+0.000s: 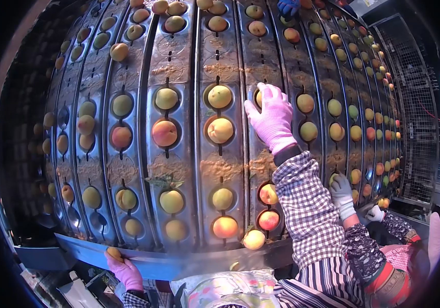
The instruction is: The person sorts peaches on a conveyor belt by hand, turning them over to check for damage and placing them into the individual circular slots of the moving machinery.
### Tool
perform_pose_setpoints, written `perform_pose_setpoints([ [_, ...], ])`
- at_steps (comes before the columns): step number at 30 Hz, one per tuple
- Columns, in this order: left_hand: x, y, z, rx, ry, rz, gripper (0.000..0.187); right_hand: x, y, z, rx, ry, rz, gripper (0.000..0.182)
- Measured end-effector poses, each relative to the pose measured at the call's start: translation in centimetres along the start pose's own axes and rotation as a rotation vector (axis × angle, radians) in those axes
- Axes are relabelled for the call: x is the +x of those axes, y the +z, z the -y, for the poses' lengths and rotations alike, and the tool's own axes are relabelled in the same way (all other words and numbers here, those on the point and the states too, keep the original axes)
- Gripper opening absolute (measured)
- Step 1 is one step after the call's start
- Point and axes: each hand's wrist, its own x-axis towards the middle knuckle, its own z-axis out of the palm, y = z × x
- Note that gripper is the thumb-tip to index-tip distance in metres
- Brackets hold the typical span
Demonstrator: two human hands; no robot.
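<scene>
My right hand (pixel 271 115), in a pink glove, reaches over the metal conveyor, its fingers curled round a peach (pixel 259 98) sitting in a cup. Most of that peach is hidden by the hand. At the lower left, my left hand (pixel 126 273), also pink-gloved, grips another peach (pixel 113 253) beside the blue front rail (pixel 91 251). Left of my right hand, a yellow peach (pixel 220 96) and a yellow-orange peach (pixel 220 130) rest in cups of the neighbouring column. A loose peach (pixel 254 239) lies against the rail near my body.
Long metal tray columns hold several more peaches in paired cups, with brown pulp (pixel 222 169) smeared between. Leaves (pixel 164 181) lie by one cup. On the right, a co-worker's white-gloved hand (pixel 342 194) touches fruit; a blue-gloved hand (pixel 288 7) shows at the far side.
</scene>
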Motion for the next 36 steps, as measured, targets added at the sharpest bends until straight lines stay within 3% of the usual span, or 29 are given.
perform_pose_setpoints([
  [4,0.0,0.1,-0.1,-0.014,0.009,-0.008,0.079,-2.7,0.7,5.6,0.088,-0.130,0.391,0.044],
  [7,0.1,-0.2,-0.2,-0.026,0.011,-0.009,0.080,-4.0,1.0,6.5,0.160,-0.182,0.365,0.041],
  [10,0.0,-0.1,-0.1,-0.016,0.006,-0.009,0.080,-5.6,2.5,4.7,0.332,-0.330,0.192,0.051],
  [11,-0.1,-0.1,-0.1,-0.005,0.004,-0.010,0.080,-6.0,2.9,4.3,0.360,-0.318,0.217,0.059],
  [14,0.1,-0.3,-0.4,0.015,0.004,-0.012,0.080,-6.2,2.5,5.0,0.183,-0.223,0.180,0.060],
  [19,0.0,-0.6,-0.7,-0.019,-0.008,-0.012,0.078,-6.1,1.5,5.5,0.269,-0.047,0.317,0.060],
  [22,0.0,-0.7,-0.8,-0.033,-0.010,0.001,0.079,-5.7,1.2,5.6,0.104,-0.114,0.252,0.057],
  [25,0.0,-0.5,-0.8,-0.012,-0.029,-0.001,0.079,-3.5,-0.2,5.6,0.176,-0.041,0.366,0.053],
  [26,0.0,-0.5,-0.6,-0.011,-0.012,-0.009,0.079,-3.0,0.9,4.9,0.173,-0.123,0.241,0.048],
  [29,-0.1,0.1,0.4,-0.011,0.031,-0.034,0.079,0.3,0.7,6.2,0.202,-0.041,0.250,0.054],
  [33,-0.1,0.2,0.4,-0.018,0.025,-0.032,0.080,3.3,2.3,6.5,-0.025,-0.184,0.403,0.059],
  [36,0.0,0.1,0.2,-0.009,0.021,-0.022,0.079,3.5,2.7,5.9,0.068,-0.117,0.406,0.059],
])
